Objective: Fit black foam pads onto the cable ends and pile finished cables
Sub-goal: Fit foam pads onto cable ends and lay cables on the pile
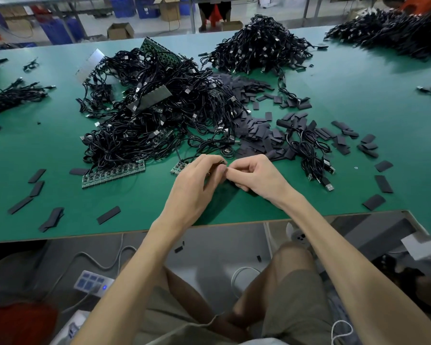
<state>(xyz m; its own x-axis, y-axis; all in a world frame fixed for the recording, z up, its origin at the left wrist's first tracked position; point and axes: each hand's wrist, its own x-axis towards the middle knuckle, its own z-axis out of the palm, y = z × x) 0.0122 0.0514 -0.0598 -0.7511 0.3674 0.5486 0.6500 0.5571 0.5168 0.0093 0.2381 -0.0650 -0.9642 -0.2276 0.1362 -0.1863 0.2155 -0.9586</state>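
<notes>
Wide green counter (373, 78) stretching right across, with a pale wooden edge along the near side. Past it there's a light grey floor (95, 22), evenly lit, shadows soft. Blue crates (125, 7) are stacked at the back, an open cardboard box (120, 31) sits on the floor in front of them, and a second box (168, 8) is further off. An upright metal post (192, 13) stands between. Down under the near edge, a white power strip (92, 282) shows a blue light, with a white cord (244, 273) looped nearby.
</notes>
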